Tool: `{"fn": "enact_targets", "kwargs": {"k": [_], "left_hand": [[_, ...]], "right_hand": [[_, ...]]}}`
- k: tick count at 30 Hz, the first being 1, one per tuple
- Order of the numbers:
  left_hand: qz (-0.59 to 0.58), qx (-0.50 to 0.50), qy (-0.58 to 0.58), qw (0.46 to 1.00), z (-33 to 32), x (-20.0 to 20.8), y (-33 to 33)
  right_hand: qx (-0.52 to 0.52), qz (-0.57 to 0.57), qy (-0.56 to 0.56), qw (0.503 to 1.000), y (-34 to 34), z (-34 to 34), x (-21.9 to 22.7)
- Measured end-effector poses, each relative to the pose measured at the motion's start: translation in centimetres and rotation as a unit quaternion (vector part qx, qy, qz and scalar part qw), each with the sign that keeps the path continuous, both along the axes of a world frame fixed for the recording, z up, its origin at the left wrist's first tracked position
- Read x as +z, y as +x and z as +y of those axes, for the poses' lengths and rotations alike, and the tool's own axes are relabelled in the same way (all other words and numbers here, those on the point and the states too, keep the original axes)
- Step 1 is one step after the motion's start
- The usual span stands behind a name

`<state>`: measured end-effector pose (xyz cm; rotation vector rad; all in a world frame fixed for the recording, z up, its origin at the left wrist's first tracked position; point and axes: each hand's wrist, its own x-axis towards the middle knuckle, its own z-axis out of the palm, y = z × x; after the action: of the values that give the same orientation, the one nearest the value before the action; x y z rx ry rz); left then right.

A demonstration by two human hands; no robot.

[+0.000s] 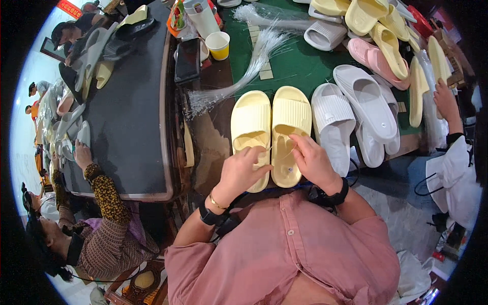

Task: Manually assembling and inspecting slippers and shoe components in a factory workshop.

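Observation:
Two pale yellow slide slippers, a left one (250,114) and a right one (292,109), lie side by side in front of me, toes pointing away. My left hand (243,170) is over the heel of the left slipper, thumb and fingers pinched together. My right hand (314,158) pinches above the footbed of the right slipper, just below its strap. Between the fingertips runs a thin clear plastic strand, only faintly visible. Whether it passes through the slippers cannot be made out.
Grey slippers (363,101) lie to the right, with yellow and pink ones piled behind. Bundles of clear plastic strands (262,53) are spread on the green mat. A phone (188,60) and a yellow paper cup (218,46) stand left. Co-workers handle slippers on both sides.

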<state>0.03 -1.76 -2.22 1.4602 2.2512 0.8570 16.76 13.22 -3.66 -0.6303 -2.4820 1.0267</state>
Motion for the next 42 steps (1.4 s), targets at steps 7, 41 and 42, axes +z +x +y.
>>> {"fn": "enact_targets", "kwargs": {"k": [7, 41, 42], "left_hand": [[0.141, 0.035, 0.051, 0.988, 1.6, -2.4, 0.1], [0.078, 0.148, -0.008, 0.986, 9.3, -3.0, -11.0], [0.073, 0.148, 0.002, 0.986, 9.2, -3.2, -11.0]], "right_hand": [[-0.013, 0.029, 0.007, 0.999, -0.4, -0.4, 0.7], [0.013, -0.174, 0.290, 0.941, -5.0, 11.4, 0.5], [0.004, -0.185, 0.286, 0.940, -5.1, 11.5, 0.5]]}}
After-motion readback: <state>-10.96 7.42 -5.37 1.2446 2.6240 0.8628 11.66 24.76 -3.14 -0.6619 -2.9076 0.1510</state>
